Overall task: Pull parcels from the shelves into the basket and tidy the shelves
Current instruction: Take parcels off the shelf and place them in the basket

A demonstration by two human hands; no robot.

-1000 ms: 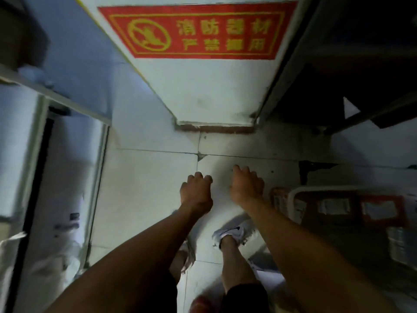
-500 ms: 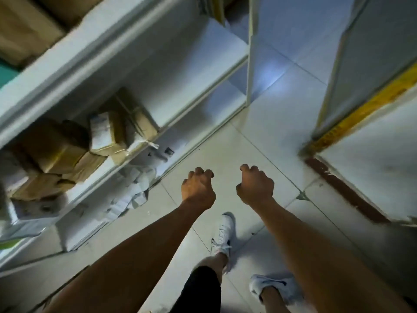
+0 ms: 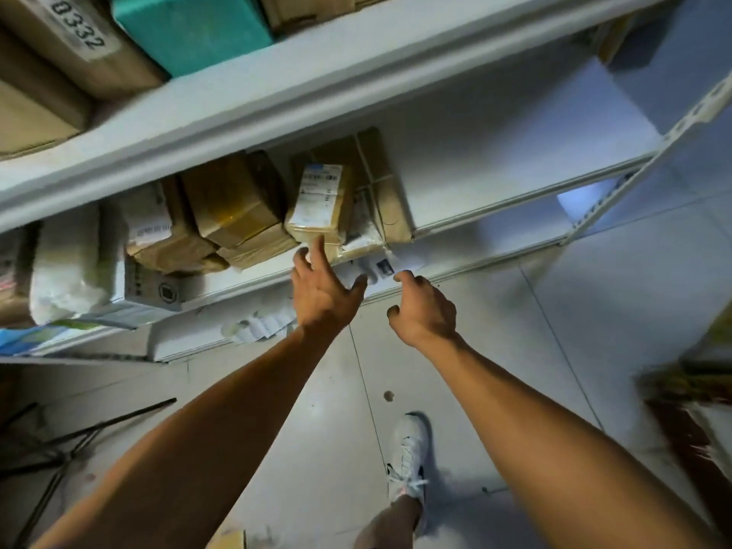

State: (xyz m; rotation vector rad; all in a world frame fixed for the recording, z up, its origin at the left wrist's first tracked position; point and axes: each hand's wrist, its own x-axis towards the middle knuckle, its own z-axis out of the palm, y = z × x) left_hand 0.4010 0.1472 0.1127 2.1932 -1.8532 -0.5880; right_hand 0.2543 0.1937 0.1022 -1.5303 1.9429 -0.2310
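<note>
A white metal shelf unit fills the upper view. On its middle shelf several brown cardboard parcels lie packed together; a small labelled parcel sits at the front edge beside a larger taped box. My left hand reaches up with fingers spread, its fingertips just below the small labelled parcel. My right hand hovers beside it with loosely curled fingers near a white paper label hanging at the shelf edge, holding nothing. No basket is in view.
The top shelf carries a teal box and a brown box marked 0332. A white plastic bag parcel lies left on the middle shelf. White flat parcels sit on the bottom shelf. Dark metal rods lie on the tiled floor at left.
My view swung from the floor and a red sign to the shelf. Both hands, loosely fisted before, have risen to the middle shelf's edge and the left has spread its fingers.
</note>
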